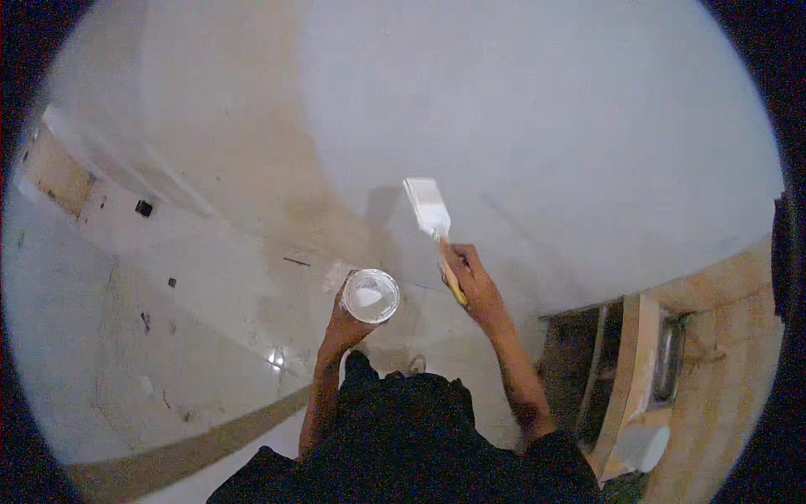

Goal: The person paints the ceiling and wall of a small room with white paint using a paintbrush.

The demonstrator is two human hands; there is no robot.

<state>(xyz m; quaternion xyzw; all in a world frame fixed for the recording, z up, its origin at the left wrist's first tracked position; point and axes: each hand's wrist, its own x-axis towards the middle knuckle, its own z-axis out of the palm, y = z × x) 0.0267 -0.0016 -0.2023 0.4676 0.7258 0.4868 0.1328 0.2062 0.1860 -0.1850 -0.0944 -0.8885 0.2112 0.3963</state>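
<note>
My left hand (342, 326) is closed around the side of a round paint tub (370, 296), held upright in front of my body. White paint coats its rim and inner wall, and some lies inside. Farther out, my right hand (472, 281) grips a paintbrush (428, 208) by its wooden, yellow-ended handle. The brush's wide head is covered in white and points away from me, toward the wall (546, 109). Its shadow falls on the wall to its left; whether the bristles touch the surface I cannot tell.
White covers the wall's right part, while a beige stretch (227, 109) shows at its left. Small dark bits (144, 207) lie on the floor at left. A dark open-fronted unit (579, 361) stands at lower right, near a white rounded object (645, 445).
</note>
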